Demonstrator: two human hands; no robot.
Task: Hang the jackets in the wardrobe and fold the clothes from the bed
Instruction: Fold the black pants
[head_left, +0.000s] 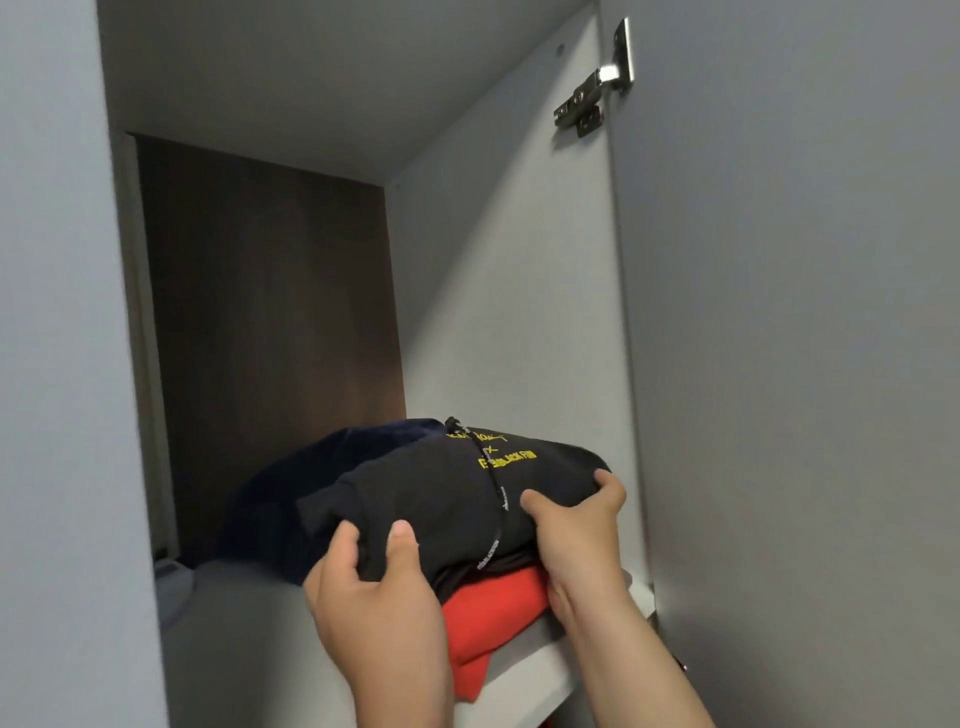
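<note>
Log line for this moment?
left hand grips black folded top | right hand grips it | top on red garment | on wardrobe shelf

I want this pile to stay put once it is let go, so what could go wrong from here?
1. The red garment lies right at the front edge of the shelf. Pushing the black hoodie in could drag it off.
2. The hoodie is a bulky, rounded bundle. When the left hand and right hand release it, it may roll forward.
3. Its loose drawstring could snag on the hands.
</note>
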